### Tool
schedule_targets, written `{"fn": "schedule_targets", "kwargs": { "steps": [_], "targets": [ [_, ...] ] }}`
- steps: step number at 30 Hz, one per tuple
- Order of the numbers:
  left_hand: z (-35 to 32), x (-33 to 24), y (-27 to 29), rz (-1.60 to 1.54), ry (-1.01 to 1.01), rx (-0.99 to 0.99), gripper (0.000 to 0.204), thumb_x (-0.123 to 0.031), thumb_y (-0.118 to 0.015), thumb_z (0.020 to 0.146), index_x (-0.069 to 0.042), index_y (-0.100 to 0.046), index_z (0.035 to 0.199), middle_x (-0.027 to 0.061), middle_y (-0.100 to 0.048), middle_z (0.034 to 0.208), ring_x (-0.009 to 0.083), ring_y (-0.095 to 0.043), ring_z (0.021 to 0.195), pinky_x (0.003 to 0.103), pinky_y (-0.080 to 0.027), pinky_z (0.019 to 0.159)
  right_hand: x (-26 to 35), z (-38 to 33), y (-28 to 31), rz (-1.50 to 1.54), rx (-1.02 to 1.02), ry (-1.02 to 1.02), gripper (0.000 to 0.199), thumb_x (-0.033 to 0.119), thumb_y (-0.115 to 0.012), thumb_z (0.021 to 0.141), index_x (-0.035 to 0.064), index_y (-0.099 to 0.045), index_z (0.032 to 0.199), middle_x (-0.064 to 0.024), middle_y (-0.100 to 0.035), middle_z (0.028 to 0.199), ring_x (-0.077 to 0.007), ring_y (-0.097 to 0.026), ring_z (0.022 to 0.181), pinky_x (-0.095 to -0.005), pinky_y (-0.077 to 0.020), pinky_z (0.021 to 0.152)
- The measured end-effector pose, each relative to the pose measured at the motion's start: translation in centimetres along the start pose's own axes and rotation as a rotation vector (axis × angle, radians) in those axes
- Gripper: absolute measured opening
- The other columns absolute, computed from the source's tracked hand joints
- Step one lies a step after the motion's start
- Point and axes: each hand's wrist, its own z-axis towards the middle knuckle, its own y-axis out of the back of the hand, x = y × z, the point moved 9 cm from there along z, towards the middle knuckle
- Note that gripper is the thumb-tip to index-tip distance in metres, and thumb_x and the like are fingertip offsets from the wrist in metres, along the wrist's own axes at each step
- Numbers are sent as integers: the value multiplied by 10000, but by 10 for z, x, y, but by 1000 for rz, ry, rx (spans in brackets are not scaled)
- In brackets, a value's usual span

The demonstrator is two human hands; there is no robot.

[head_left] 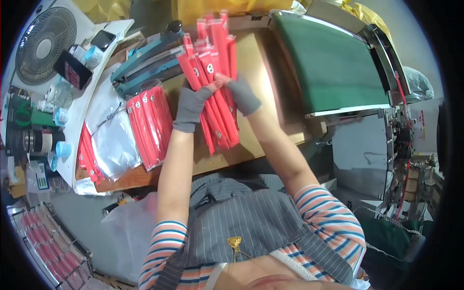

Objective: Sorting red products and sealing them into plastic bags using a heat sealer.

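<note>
Head view, red packets (218, 113) between left grip (195, 104) and right grip (239, 93), both clamped on them.

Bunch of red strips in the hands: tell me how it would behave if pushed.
The bunch of red strips is probably fairly stiff, since its ends jut out straight past the left hand and right hand. It may slide apart, as the upper ends are uneven and fanned.
</note>
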Motion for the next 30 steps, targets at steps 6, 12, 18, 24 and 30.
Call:
{"fn": "schedule_targets", "kwargs": {
  "steps": [6,12,18,24,30],
  "targets": [
    [-44,-65,-21,271,-66,258,605,-75,-809,643,-33,-521,1174,48,-609,1087,160,-578,998,317,-476,881,72,-35,-51,-306,373,166,843,134,-811,653,32,-355,1355,-112,-498,1265,-181,-506,1124,-320,-418,957],
    [-73,-41,-23,392,-139,274,720,-167,-839,603,-30,-483,1213,67,-581,1151,161,-554,1042,327,-457,904,74,-71,-80,-442,368,419,893,75,-816,631,10,-320,1371,-111,-467,1291,-187,-490,1155,-327,-405,984],
    [-127,-28,-11,-113,112,238,687,-92,-780,618,-49,-482,1235,68,-572,1156,191,-549,1071,331,-463,900,79,-113,-98,-263,141,223,806,89,-741,710,29,-303,1384,-156,-475,1263,-201,-509,1127,-319,-416,966],
    [-175,37,-15,-617,258,151,955,-737,-627,619,-22,-444,1226,173,-579,1104,306,-611,968,425,-528,840,-10,-96,-123,-153,678,-269,395,183,-624,746,-23,-606,1083,-79,-637,912,-138,-578,863,-282,-445,834],
    [-185,19,12,-433,330,-8,712,-548,-624,794,-28,-455,1251,82,-564,1163,196,-567,1043,349,-467,915,-7,-96,-128,-17,602,-245,277,251,-618,785,14,-602,926,-121,-624,949,-199,-588,937,-302,-450,848]
  ]
}}
